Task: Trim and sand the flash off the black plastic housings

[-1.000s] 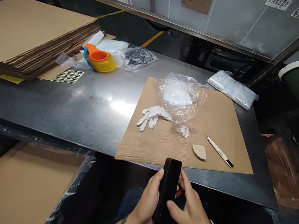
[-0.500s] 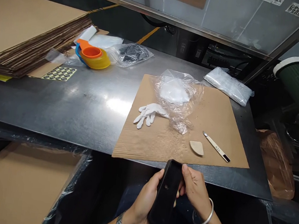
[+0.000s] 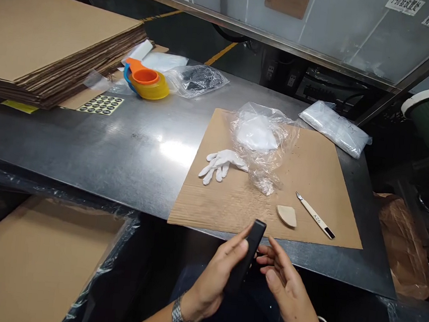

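Note:
My left hand is closed around a black, phone-case-like shell, held edge-on above the near edge of the table. My right hand is open beside it, fingers spread; whether a fingertip touches the shell's right side I cannot tell. Beyond my hands, a cardboard sheet bears a beige quarter-round pad and a craft knife marked A26. A white glove lies there too, against a crumpled clear plastic bag with something white inside.
Stacked cardboard sheets fill the far left. Near them lie a sticker sheet, an orange and yellow tape dispenser and a bag with dark contents. A plastic-wrapped pack lies back right; a plastic-lined box stands lower left.
My right hand has let go of the black shell and moved slightly right, its fingers opening. The shell has turned edge-on in my left hand. The whole view has shifted slightly.

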